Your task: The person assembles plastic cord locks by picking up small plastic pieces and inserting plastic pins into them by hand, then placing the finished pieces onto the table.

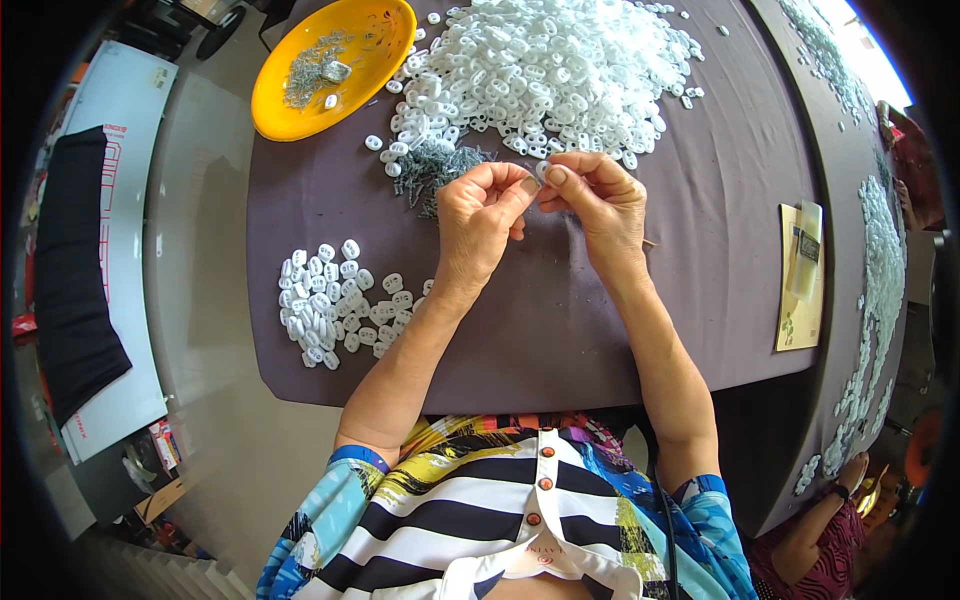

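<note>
My left hand (482,218) and my right hand (598,208) meet above the table, fingertips nearly touching, both closed in a pinch. A small white oval plastic piece (542,169) shows at the right fingertips. Whatever the left thumb and forefinger pinch is too small to make out. Just left of my left hand lies a heap of small thin grey pieces (425,172). Beyond both hands spreads a large pile of white oval plastic pieces with slots (545,75). A smaller group of similar white pieces (325,300) lies to the left of my left forearm.
A yellow oval plate (285,122) with small metallic bits sits at the far left of the dark-covered table (530,340). Toward the right edge, a clear container (806,255) rests on a tan card (788,310). Another table with white pieces (875,270) and people stand beyond.
</note>
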{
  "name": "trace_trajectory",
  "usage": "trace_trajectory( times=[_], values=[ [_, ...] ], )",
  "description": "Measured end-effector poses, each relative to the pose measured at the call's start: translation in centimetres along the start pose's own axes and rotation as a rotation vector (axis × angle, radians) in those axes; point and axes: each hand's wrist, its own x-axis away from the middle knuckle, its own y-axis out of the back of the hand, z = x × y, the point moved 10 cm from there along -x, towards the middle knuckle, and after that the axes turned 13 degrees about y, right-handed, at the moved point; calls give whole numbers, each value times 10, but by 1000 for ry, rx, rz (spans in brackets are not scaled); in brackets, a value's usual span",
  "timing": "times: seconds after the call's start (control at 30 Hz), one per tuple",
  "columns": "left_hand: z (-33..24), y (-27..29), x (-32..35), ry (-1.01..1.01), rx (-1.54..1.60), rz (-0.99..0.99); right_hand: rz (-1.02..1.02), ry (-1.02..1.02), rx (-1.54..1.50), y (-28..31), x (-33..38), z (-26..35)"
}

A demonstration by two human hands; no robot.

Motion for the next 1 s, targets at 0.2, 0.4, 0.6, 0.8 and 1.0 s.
trace_trajectory(
  times=[0.2, 0.4, 0.6, 0.8, 1.0],
  values=[
    [-1, 0, 1, 3, 18, 10, -55, -53, -78, 4, 0, -1],
    [-1, 0, 1, -2, 34, 10, -43, -63, -101, 2, 0, -5],
    [-1, 1, 1, 6, 17, 8, -6, -44, -69, -1, 0, -5],
    [-1, 1, 1, -8, 32, -5, 17, -32, -38, -1, 0, -3],
    [-1, 1, 1, -16, 24, 7, 38, 5, 49, -5, 1, 2]
  ],
)
